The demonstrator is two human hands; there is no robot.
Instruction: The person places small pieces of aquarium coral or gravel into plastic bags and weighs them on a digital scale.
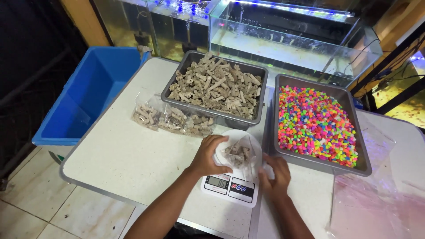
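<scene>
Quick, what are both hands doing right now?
Left hand: closed, holding the clear bag of beige pieces on the white scale.
Right hand: touching the bag's right side; grip cannot be told.

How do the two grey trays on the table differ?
The left tray holds beige, stick-like porous pieces, while the right tray holds small pebbles in bright mixed colours. The left tray is heaped above its rim; the right tray is filled in a flatter layer. The left tray lies crosswise at the table's far edge, and the right tray runs lengthwise towards the person. Both are grey, rectangular and uncovered, on the same white table.
</scene>
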